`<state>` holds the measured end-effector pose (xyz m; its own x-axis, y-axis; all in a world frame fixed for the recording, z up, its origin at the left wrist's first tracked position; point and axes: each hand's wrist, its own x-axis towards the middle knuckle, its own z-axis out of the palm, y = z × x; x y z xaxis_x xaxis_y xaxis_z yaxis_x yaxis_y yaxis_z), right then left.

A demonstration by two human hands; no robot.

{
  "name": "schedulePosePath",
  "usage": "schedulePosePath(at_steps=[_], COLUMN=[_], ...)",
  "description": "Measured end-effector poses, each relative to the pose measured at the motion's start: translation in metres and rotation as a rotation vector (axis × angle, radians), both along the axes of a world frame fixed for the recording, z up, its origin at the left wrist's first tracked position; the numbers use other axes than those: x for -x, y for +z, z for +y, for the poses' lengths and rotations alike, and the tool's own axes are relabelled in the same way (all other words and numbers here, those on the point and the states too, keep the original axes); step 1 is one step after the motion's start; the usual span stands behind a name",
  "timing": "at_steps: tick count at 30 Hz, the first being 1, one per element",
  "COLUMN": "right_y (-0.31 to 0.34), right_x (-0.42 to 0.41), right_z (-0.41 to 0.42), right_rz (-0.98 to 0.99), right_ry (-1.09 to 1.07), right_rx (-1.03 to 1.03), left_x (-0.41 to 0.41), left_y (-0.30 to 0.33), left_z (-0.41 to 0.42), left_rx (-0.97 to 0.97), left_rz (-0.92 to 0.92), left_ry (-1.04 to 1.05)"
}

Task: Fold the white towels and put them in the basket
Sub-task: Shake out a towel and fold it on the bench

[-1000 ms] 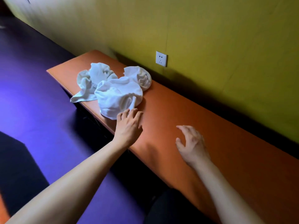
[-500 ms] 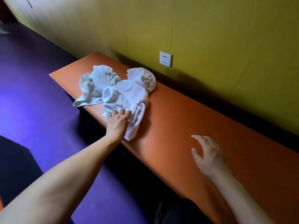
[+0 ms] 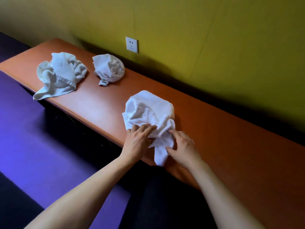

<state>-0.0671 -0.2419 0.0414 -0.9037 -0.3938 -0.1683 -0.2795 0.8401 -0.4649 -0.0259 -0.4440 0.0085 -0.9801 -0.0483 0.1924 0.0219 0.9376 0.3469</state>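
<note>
White crumpled towel (image 3: 149, 111) lies just beyond both hands, left hand (image 3: 137, 141) and right hand (image 3: 182, 148) pinching its near edge.

This looks like a plain indoor room rather than a furnished home space, though its exact kind is hard to tell. A long orange bench (image 3: 231, 138) runs along a bare yellow-green wall (image 3: 214, 38), and a white wall socket (image 3: 131, 44) sits in that wall, up beyond the fingers (image 3: 145, 128). The floor (image 3: 33, 138), to the left of the fingers, is a smooth purple-blue surface with a soft sheen. Three crumpled white towels (image 3: 61, 75) lie on the bench, which hints at a laundry or housekeeping setting.
</note>
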Motion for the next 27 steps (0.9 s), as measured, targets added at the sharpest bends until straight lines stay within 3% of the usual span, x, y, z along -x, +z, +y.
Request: schedulePosePath(at_steps=[7,11,15,20,25,27], right_y=[-0.017,-0.033,-0.012,0.027,0.071,0.084], right_x=[-0.028,-0.031,-0.019,0.0,0.015,0.016], right_z=[0.045,0.057,0.08,0.108,0.112,0.114], right_rz=[-0.16,-0.101,0.097,0.182,0.016,-0.043], right_ry=[-0.176,-0.389,-0.498,-0.437,-0.687,-0.745], right_rx=[-0.078,0.242,0.431,0.381,0.971,1.087], left_x=[-0.001,0.008,0.024,0.036,0.032,0.018], left_y=[0.006,0.003,0.012,0.038,0.053,0.05], left_z=[0.05,0.046,0.033,0.055,0.096,0.113], left_rx=[-0.235,-0.139,-0.079,-0.1,-0.378,-0.315], left_rz=[0.09,0.084,0.203,0.117,0.086,0.021], left_ry=[-0.164,-0.242,-0.063,0.111,-0.004,-0.143])
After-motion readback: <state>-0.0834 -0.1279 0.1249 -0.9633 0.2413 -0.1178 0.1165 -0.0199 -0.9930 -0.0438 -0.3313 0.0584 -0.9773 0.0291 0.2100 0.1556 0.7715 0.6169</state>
